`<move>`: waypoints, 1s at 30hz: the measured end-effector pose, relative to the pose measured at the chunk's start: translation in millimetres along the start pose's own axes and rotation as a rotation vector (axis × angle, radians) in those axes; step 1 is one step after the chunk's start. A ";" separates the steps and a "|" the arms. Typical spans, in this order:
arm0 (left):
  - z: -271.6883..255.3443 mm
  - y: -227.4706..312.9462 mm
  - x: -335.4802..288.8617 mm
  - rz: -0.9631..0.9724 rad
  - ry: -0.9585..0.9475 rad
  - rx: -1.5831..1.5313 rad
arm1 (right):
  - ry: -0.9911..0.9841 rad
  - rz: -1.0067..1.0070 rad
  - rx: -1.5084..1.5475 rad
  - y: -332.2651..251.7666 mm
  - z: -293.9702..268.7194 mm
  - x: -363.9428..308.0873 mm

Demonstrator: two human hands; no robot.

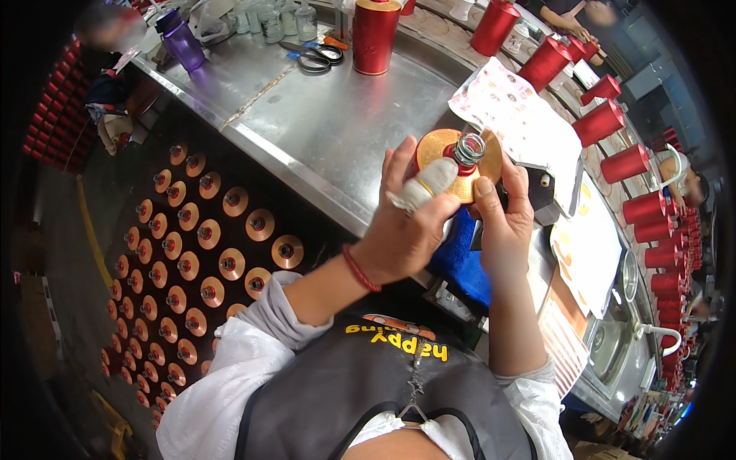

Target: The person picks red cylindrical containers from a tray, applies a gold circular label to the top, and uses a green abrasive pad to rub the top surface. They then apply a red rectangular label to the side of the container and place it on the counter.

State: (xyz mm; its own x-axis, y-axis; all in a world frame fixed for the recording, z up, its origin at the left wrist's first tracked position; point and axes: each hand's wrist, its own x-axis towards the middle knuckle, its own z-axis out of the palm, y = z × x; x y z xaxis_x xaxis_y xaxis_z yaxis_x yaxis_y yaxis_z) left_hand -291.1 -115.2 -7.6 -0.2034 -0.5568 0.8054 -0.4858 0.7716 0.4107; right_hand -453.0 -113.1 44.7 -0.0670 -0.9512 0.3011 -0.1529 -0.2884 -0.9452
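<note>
Over the near edge of the metal table, I hold a bottle [435,147] with a gold shoulder and a clear threaded glass neck, its mouth tilted up toward me. My left hand [410,226] is wrapped round its left side, the thumb in a white cloth finger cover [438,176] pressed beside the neck. On the other side, my right hand [502,211] grips the bottle with the thumb on the gold rim and the fingers behind. A gold curved piece [491,157] shows at the right of the neck; whether it is separate I cannot tell. Most of the body is hidden.
A red bottle [376,38], black scissors [313,57] and a purple flask [181,44] stand or lie on the table. Sheets of labels [521,107] are at the right. Red bottles [602,123] line a conveyor beyond. Several gold-topped bottles [230,264] stand low at my left.
</note>
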 end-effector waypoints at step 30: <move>7.4 7.3 7.6 -0.057 0.179 -0.465 | 0.019 0.059 -0.083 -13.5 -4.6 -4.4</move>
State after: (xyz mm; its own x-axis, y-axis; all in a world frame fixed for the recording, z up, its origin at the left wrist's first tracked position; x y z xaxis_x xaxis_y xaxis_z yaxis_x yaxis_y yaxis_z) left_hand -302.5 -116.0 -1.7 -0.0185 -0.5717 0.8203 -0.0531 0.8198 0.5702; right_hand -455.2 -104.5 56.7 -0.0968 -0.9638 0.2484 -0.2294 -0.2212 -0.9479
